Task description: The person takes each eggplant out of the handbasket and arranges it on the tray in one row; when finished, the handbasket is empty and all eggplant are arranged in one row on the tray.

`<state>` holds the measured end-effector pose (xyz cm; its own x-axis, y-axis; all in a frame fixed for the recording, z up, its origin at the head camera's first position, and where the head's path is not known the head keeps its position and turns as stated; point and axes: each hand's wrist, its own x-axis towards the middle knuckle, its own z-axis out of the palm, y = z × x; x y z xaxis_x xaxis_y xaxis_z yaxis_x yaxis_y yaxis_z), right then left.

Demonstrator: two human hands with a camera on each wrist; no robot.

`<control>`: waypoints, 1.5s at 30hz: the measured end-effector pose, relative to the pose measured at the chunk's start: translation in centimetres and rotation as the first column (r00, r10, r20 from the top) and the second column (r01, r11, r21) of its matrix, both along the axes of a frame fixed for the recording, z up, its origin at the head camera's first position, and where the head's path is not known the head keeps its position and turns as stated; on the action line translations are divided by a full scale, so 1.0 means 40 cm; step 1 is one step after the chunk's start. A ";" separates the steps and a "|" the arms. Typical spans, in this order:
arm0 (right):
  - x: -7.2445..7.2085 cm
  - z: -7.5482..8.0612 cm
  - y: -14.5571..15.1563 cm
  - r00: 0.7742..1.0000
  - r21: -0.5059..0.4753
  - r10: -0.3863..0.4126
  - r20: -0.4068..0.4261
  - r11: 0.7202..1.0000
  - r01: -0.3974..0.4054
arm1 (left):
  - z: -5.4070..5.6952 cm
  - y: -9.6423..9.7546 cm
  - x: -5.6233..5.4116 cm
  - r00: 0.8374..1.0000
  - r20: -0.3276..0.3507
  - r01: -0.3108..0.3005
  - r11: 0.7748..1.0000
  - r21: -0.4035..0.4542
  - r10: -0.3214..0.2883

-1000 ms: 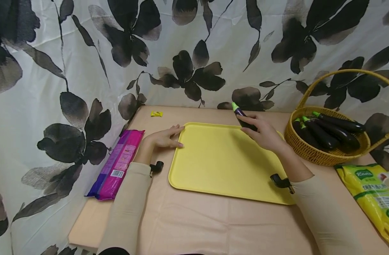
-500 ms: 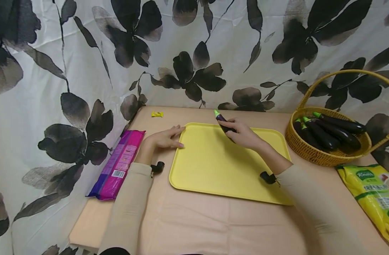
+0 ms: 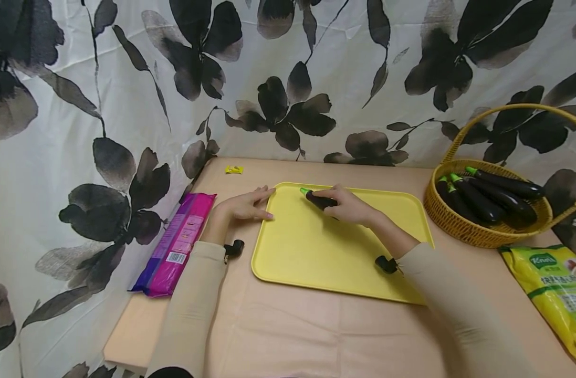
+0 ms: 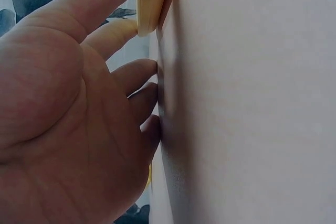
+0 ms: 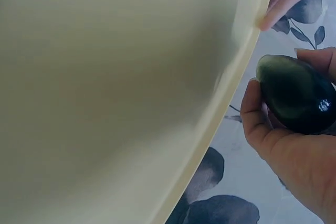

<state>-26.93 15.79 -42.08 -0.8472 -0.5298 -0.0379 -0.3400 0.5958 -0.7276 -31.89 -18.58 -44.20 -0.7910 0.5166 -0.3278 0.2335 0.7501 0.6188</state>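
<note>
My right hand (image 3: 350, 207) grips a dark purple eggplant (image 3: 318, 201) with a bright green cap, over the far part of a yellow tray (image 3: 306, 262). Its cap end points to the far left. In the right wrist view the rounded, glossy end of the eggplant (image 5: 296, 95) shows between thumb and fingers, apart from the tray's rim (image 5: 231, 85). My left hand (image 3: 244, 205) lies at the tray's left edge, fingers extended. Seen from the left wrist, thumb and forefinger touch the tray's edge (image 4: 148, 6) while the other fingertips meet the tabletop.
A wicker basket (image 3: 477, 239) with a tall handle holds several eggplants (image 3: 500, 197) at the right. In front of it lies a yellow Knorr bag (image 3: 552, 294). A pink and purple packet (image 3: 174, 247) lies left, and a small yellow wrapper (image 3: 233, 169) sits at the back.
My right hand has carried the eggplant leftward from the tray's far right part, and the eggplant has tilted lower, closer to the tray. The left hand has stayed at the tray's edge.
</note>
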 end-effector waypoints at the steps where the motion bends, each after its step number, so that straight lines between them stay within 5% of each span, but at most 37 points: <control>1: -0.003 -0.004 -0.005 1.000 0.012 0.017 -0.009 1.000 -0.017 | -0.001 0.000 0.001 1.000 0.001 -0.001 1.000 0.001 0.001; 9: -0.002 -0.020 -0.044 0.994 0.100 0.092 -0.054 0.991 -0.086 | -0.005 -0.003 0.000 1.000 0.001 -0.005 1.000 0.014 0.005; 15: 0.004 -0.031 -0.064 0.994 0.170 0.106 -0.012 0.980 -0.103 | -0.006 -0.003 -0.004 1.000 0.009 -0.003 1.000 0.012 0.003; 24: 0.004 -0.033 -0.086 0.991 0.152 0.093 0.099 0.983 -0.107 | -0.006 -0.002 -0.009 1.000 0.009 0.008 1.000 0.004 -0.008; 45: -0.004 -0.039 -0.122 0.992 0.113 0.085 0.089 0.989 -0.094 | 0.000 0.001 -0.010 1.000 0.016 0.015 1.000 -0.008 -0.014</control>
<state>-27.09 10.91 -43.62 -0.7878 -0.5911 -0.1730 -0.3364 0.6483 -0.6830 -32.29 -18.53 -44.20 -0.7779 0.5253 -0.3448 0.2343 0.7518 0.6164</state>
